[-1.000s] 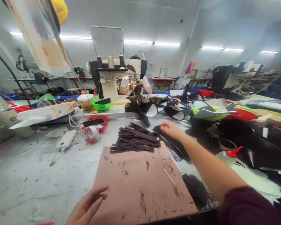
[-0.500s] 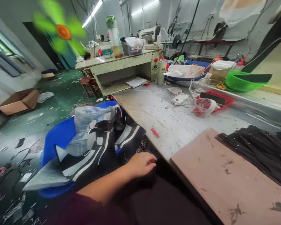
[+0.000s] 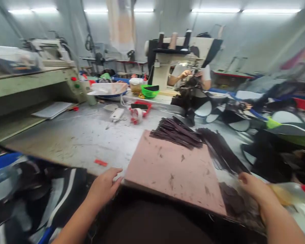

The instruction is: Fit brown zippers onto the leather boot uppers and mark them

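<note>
My left hand point(image 3: 107, 183) hovers by the front left corner of a pinkish board point(image 3: 173, 169), thumb and fingers apart and nothing in them. My right hand point(image 3: 255, 189) is off the board's right side, over dark flat pieces point(image 3: 232, 198) and close to the near end of a bundle of dark strips point(image 3: 222, 149). Its fingers curl downward, blurred and partly hidden, so I cannot tell whether they hold anything. Another pile of dark strips point(image 3: 175, 132) lies across the board's far edge. A small red piece point(image 3: 101, 162) lies on the metal table left of the board.
A bottle with a red cap point(image 3: 292, 193) lies beside my right forearm. Black and white cut pieces point(image 3: 63, 196) fill a blue tub point(image 3: 5, 161) at lower left. Farther back are a green basket point(image 3: 150, 91), a red tray point(image 3: 144, 105) and a person's hands point(image 3: 185, 74) at a sewing machine point(image 3: 162, 71).
The view has swung right, from the blue tub and fan to the board and strips. My left hand's curled fingers have spread beside the board. My right hand has come into view.
</note>
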The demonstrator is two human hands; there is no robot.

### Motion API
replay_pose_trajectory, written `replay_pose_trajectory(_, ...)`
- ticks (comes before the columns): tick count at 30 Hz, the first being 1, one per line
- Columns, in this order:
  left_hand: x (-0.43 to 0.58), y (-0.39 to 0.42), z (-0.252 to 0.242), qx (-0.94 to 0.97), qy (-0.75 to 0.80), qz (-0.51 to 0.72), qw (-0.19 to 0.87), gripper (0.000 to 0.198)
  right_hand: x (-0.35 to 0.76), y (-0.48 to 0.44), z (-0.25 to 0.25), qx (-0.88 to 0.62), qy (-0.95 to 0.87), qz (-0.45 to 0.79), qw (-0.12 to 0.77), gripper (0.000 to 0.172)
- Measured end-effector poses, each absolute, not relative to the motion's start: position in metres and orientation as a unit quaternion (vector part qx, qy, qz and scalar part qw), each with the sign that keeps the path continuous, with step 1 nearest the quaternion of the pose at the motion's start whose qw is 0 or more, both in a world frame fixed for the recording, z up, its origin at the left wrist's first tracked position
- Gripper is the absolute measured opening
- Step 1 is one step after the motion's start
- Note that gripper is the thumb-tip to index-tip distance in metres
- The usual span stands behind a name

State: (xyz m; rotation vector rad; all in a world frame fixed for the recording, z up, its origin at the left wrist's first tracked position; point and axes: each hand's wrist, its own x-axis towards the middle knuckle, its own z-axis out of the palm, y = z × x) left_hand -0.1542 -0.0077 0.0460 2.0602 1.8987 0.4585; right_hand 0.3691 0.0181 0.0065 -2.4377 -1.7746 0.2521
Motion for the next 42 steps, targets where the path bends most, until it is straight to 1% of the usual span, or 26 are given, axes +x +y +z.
replay_pose_trajectory(1,-0.142,0.005,0.048,0.74,0.633,0.165,0.154,0.033,0.368,0.024,0.008,-0.799,-0.593,0.093,0.049,0.023)
replay_pose_trajectory(5,-0.105,0.048,0.057,0.81,0.54,0.167,0.156,0.03,0.358,0.038,0.02,-0.825,-0.557,0.094,-0.005,0.014)
replay_pose_trajectory(7,-0.089,0.07,0.059,0.837,0.502,0.157,0.154,0.028,0.345,0.046,0.027,-0.818,-0.568,0.087,-0.005,0.011)
replay_pose_trajectory(8,-0.08,0.081,0.059,0.851,0.483,0.146,0.146,0.027,0.334,0.054,0.03,-0.806,-0.587,0.078,0.018,0.01)
replay_pose_trajectory(10,-0.059,0.106,0.056,0.88,0.446,0.112,0.121,0.026,0.304,0.077,0.035,-0.756,-0.645,0.061,0.091,0.012)
replay_pose_trajectory(12,-0.033,0.131,0.049,0.902,0.414,0.075,0.092,0.025,0.267,0.109,0.038,-0.69,-0.705,0.074,0.145,0.013)
replay_pose_trajectory(16,0.013,0.17,0.03,0.909,0.408,0.067,0.053,0.028,0.196,0.171,0.036,-0.637,-0.748,0.096,0.162,0.013)
replay_pose_trajectory(19,0.026,0.182,0.019,0.905,0.419,0.074,0.021,0.029,0.168,0.196,0.028,-0.639,-0.737,0.12,0.185,0.005)
replay_pose_trajectory(22,0.026,0.186,0.014,0.905,0.419,0.076,0.004,0.027,0.166,0.206,0.024,-0.66,-0.696,0.156,0.235,0.005)
replay_pose_trajectory(25,0.026,0.191,0.014,0.907,0.414,0.075,0.001,0.022,0.181,0.212,0.029,-0.69,-0.622,0.208,0.307,0.005)
replay_pose_trajectory(29,0.033,0.205,0.015,0.909,0.411,0.073,0.012,0.019,0.211,0.216,0.053,-0.687,-0.523,0.298,0.408,0.011)
replay_pose_trajectory(33,0.038,0.212,0.017,0.901,0.426,0.079,0.033,0.021,0.238,0.194,0.085,-0.653,-0.47,0.339,0.487,0.007)
replay_pose_trajectory(36,0.04,0.208,0.021,0.887,0.447,0.1,0.053,0.017,0.245,0.162,0.099,-0.604,-0.454,0.375,0.538,0.021)
replay_pose_trajectory(38,0.039,0.203,0.024,0.872,0.469,0.12,0.072,0.012,0.241,0.138,0.1,-0.571,-0.479,0.4,0.533,0.026)
replay_pose_trajectory(41,0.033,0.199,0.026,0.841,0.505,0.153,0.122,0.012,0.223,0.101,0.092,-0.524,-0.569,0.439,0.458,0.018)
replay_pose_trajectory(42,0.029,0.198,0.026,0.83,0.514,0.164,0.141,0.013,0.215,0.089,0.088,-0.5,-0.596,0.459,0.429,0.019)
